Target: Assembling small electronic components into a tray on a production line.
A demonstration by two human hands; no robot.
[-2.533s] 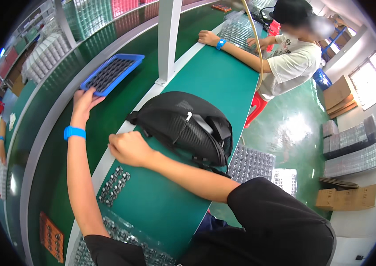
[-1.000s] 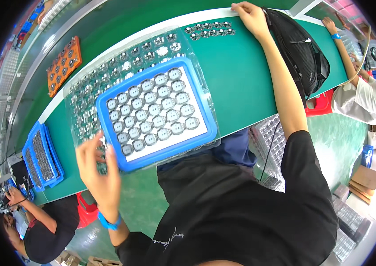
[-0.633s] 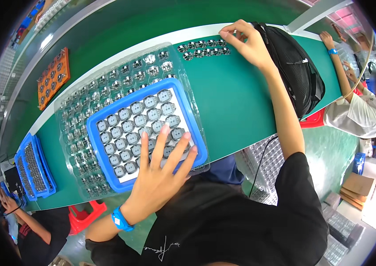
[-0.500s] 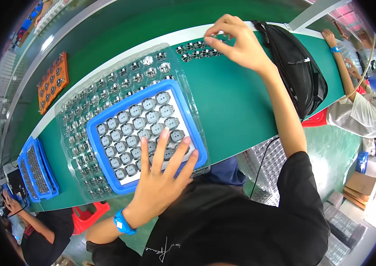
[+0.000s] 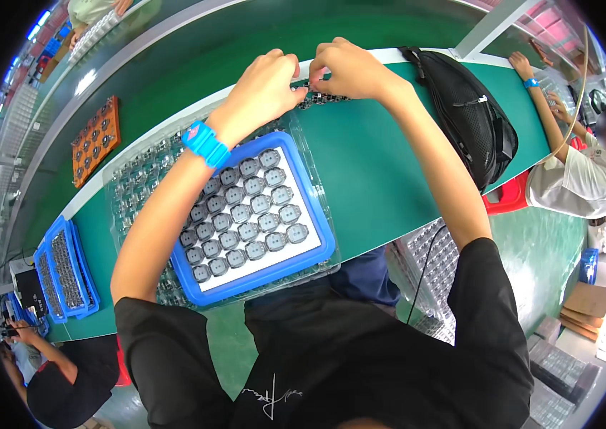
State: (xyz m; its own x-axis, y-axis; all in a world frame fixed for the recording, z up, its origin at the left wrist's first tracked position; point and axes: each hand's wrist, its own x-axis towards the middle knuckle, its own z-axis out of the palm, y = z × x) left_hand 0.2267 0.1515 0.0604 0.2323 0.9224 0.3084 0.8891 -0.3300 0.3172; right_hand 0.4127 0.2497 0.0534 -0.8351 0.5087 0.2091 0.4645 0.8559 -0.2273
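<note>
At the far edge of the green table, my left hand [image 5: 264,84] and my right hand [image 5: 352,69] are close together with fingertips bent inward. Both look closed in a pinch; whatever lies between the fingers is hidden or too small to name. Just beneath them lie small black-and-silver parts [image 5: 326,99] in short rows, partly covered by the hands. My left forearm crosses over a blue tray [image 5: 264,276] with a white bottom, holding rows of grey rounded parts [image 5: 255,250]. That tray rests on a clear plastic blister tray [image 5: 128,184] of shiny pieces.
A black mesh bag [image 5: 471,118] lies right of my right forearm. Beyond the table edge is an orange board [image 5: 95,146] with round parts. Blue bins [image 5: 87,289] stand at the left end. Co-workers sit at both sides, with a red stool [image 5: 507,196] at the right.
My left hand has left the grey parts in the blue tray and reached up beside my right hand. My right hand has shifted slightly left and down, toward the small black parts.
</note>
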